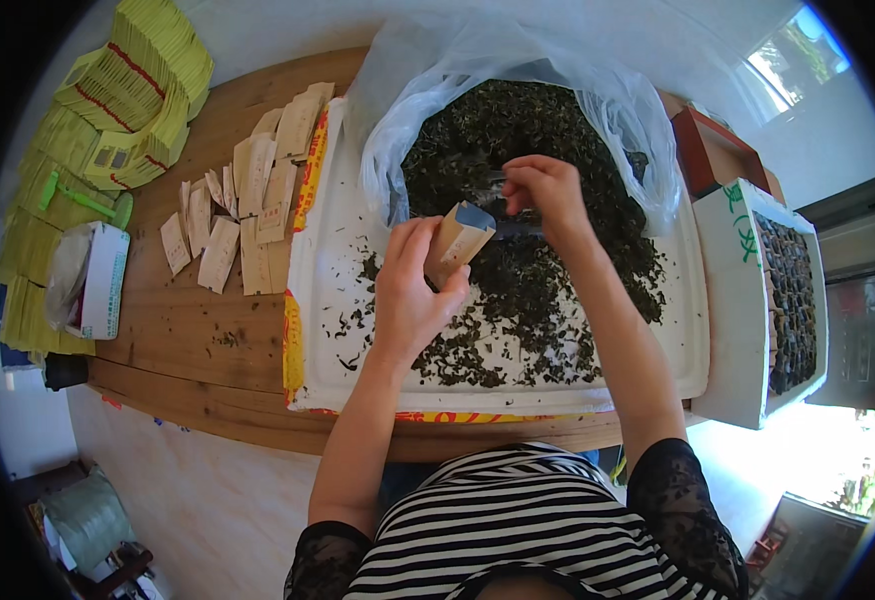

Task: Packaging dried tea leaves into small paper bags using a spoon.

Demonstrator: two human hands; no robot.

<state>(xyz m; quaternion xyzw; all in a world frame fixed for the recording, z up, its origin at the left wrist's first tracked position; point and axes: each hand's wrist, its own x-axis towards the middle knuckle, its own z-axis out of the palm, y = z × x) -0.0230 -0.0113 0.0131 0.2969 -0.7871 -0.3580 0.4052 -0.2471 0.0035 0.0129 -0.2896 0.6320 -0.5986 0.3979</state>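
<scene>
My left hand (415, 289) grips a small brown paper packet (458, 244) around its sides. The packet's mouth is open and tilted up to the right, showing a silvery lining. Just to its right, my right hand (546, 196) hovers above dark dried leaves (512, 120), probably tea, with its fingers curled together. Clear plastic (516, 229) shows beneath these fingers; I cannot tell whether they hold it. The leaves spill from a large translucent plastic bag (392, 154) onto a white foam tray (321, 360).
Several paper packets (257, 195) lie on the wooden table (182, 322) at left, near stacked yellow cartons (126, 90), a green plastic tool (77, 196) and a small white box (101, 281). At right stand a foam box (737, 315) of filled packets and a red-brown box (715, 154).
</scene>
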